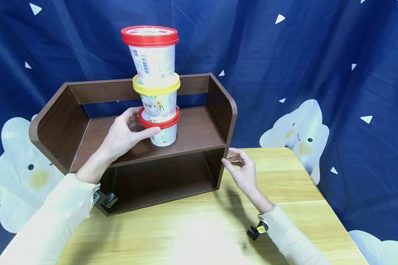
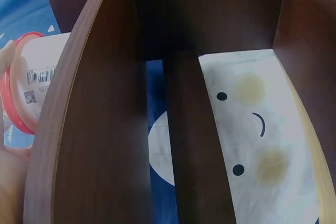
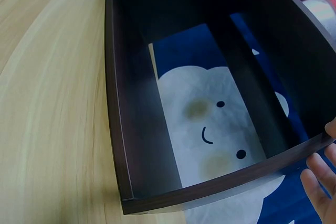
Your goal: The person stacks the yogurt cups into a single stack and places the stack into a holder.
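Three white paper tubs stand stacked at the shelf's front: a red-lidded tub [image 1: 154, 60] on top, a yellow-lidded tub [image 1: 159, 105] in the middle, and another red-lidded tub [image 1: 164, 135] at the bottom. My left hand [image 1: 122, 136] grips the bottom tub near its lid, thumb across the front, fingertips hidden behind. In the left wrist view a tub [image 2: 42, 80] shows partly behind the shelf board. My right hand [image 1: 243, 171] holds the front edge of the brown two-tier shelf [image 1: 172, 156] at its right side panel, thumb at the edge and fingers along the outer face.
A light wooden table [image 1: 172, 228] carries the shelf, whose lower tier opens toward me. Behind hangs a dark blue curtain [image 1: 252, 48] with white triangles and cloud faces. The shelf's left side panel [image 1: 58, 125] rises beside my left forearm.
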Available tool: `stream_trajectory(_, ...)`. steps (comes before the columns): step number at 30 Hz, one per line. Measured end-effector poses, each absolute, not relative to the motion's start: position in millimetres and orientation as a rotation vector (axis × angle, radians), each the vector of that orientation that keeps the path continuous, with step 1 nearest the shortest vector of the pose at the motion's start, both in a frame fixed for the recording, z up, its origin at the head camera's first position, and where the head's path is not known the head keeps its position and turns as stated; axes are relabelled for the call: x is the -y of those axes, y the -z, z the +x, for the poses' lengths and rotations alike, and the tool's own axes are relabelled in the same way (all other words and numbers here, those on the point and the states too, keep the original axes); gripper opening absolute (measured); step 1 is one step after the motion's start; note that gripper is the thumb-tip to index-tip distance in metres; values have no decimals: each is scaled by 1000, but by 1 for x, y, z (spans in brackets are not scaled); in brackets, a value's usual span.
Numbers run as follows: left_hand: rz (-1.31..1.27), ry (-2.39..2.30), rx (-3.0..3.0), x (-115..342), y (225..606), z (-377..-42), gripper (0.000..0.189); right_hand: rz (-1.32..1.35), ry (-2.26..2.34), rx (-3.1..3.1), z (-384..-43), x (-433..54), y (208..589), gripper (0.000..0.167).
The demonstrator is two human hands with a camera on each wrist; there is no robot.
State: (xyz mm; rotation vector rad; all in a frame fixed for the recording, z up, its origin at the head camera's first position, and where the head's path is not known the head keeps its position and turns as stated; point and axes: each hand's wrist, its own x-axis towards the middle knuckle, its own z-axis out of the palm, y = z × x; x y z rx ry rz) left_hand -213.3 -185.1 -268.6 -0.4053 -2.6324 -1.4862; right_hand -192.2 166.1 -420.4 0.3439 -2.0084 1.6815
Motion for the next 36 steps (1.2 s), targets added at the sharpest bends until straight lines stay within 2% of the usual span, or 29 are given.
stream_trajectory(6, -408, 1499, 2627, 184, 269, -207, 84, 348, -1689, 2004, -191, -168, 420, 32)
stream_trajectory(16, -419, 1549, 2538, 187, 274, -186, 69, 381, -1692, 2004, -186, -172, 418, 34)
stream_trajectory(24, -429, 1548, 2482, 189, 277, -168, 67, 401, -1683, 2002, -182, -175, 418, 34)
stream_trajectory(36, -743, 1505, 2097, 176, 302, -136, 49, 446, -1643, 2027, -164, -188, 413, 33)
